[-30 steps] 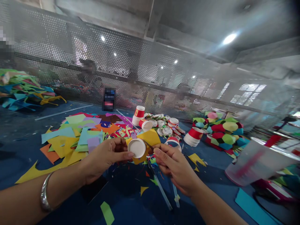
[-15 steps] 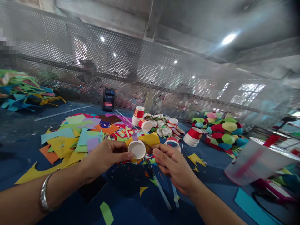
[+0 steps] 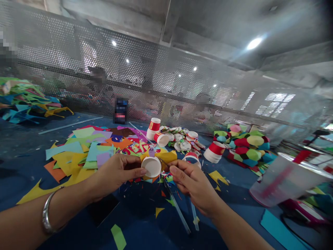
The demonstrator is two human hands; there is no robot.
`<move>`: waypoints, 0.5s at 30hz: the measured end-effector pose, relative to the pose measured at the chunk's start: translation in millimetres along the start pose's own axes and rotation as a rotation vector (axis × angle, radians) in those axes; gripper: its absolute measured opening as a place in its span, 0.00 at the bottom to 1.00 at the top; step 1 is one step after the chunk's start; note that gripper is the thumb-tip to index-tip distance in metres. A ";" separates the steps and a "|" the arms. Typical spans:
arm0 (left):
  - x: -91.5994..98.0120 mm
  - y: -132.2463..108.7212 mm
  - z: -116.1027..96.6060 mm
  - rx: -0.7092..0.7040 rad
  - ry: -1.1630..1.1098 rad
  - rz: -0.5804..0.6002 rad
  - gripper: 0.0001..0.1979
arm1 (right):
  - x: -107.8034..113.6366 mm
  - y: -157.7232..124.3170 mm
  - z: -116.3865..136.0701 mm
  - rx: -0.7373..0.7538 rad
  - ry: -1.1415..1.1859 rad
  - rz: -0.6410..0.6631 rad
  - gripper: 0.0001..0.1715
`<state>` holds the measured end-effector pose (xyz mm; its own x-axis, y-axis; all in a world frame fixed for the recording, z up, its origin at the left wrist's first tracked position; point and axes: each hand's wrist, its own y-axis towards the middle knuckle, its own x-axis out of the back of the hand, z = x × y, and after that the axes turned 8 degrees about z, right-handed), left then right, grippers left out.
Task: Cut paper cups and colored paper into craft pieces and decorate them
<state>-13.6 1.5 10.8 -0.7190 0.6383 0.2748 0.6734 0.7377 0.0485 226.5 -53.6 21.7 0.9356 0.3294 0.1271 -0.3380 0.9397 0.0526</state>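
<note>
My left hand (image 3: 121,173) is closed on a small white paper cup piece (image 3: 151,167), round and shallow, its open side turned to me. Yellow paper (image 3: 168,156) spreads behind and beside its rim, and a small purple paper piece (image 3: 151,152) shows above it. The thumb rests on the rim at its left. Close by on the right, my right hand (image 3: 191,182) pinches a thin dark tool (image 3: 163,161) whose tip reaches the yellow paper; its kind is unclear. Below the hands lie a slim clear-handled tool (image 3: 178,208) and another clear stick (image 3: 194,217).
Coloured paper sheets (image 3: 75,156) heap up at left. Red-and-white paper cups (image 3: 214,151) stand around a pile of white discs (image 3: 179,137). At right are finished-looking colourful paper shapes (image 3: 249,146) and a large drink cup (image 3: 286,180). A phone (image 3: 121,110) leans against the mesh barrier.
The cup piece has shifted very slightly left and tilted a little, with the purple piece showing more. My left wrist has moved slightly left. My right hand stays nearly in place.
</note>
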 end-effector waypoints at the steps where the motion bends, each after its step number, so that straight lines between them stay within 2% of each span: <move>1: 0.8 0.0 -0.5 -0.007 0.011 0.000 0.14 | 0.6 -0.1 -0.3 -0.001 -0.010 0.003 0.15; 7: 7.1 -0.2 -3.0 -0.054 0.105 -0.018 0.14 | 2.4 0.4 -0.9 0.004 -0.035 0.010 0.16; 15: 9.4 -1.6 -5.6 -0.077 0.074 0.018 0.13 | 2.2 -0.3 -0.1 0.000 -0.078 0.011 0.17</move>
<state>-20.4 5.1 18.7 -0.6939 0.6312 0.3465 0.6993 0.7055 0.1153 228.7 -53.1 21.9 0.9211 0.3313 0.2045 -0.3480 0.9361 0.0511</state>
